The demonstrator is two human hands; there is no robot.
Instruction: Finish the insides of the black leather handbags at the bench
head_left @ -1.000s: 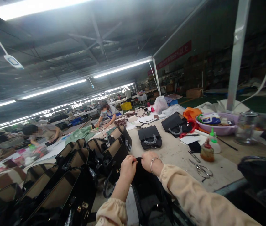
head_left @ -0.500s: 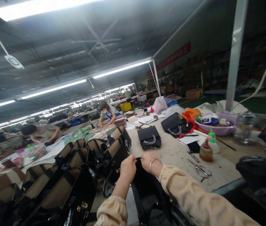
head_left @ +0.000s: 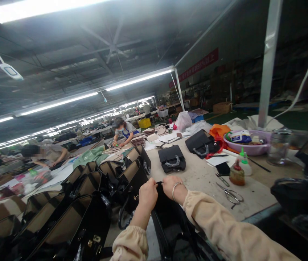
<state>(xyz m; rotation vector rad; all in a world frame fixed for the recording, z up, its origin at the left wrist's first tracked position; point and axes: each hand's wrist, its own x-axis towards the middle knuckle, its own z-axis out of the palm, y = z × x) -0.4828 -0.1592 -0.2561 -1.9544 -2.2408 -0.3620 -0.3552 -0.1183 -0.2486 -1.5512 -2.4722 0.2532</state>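
Note:
A black handbag (head_left: 170,226) hangs or stands at the table's near edge, its lower part dark. Both hands pinch its far top edge, close together. My left hand (head_left: 147,194) is closed on that edge from the left. From the right, my right hand (head_left: 173,185), with a silver bangle at the wrist, grips the same edge. Just beyond lie two black handbags, a nearer one (head_left: 172,158) and a farther one (head_left: 201,143), their handles wrapped in clear plastic. To the left, several open black bags with tan insides (head_left: 69,221) stand in rows.
Right of my hands lie scissors (head_left: 231,194), a smaller metal tool (head_left: 221,179), a brown glue bottle (head_left: 237,174) and a white bottle with a green tip (head_left: 245,165). A purple basin (head_left: 251,148), a glass jar (head_left: 279,146) and a metal post (head_left: 268,65) stand behind. Co-workers bend over tables farther off.
The whole view has shifted slightly. Both hands keep their grip on the handbag's edge, in nearly the same position.

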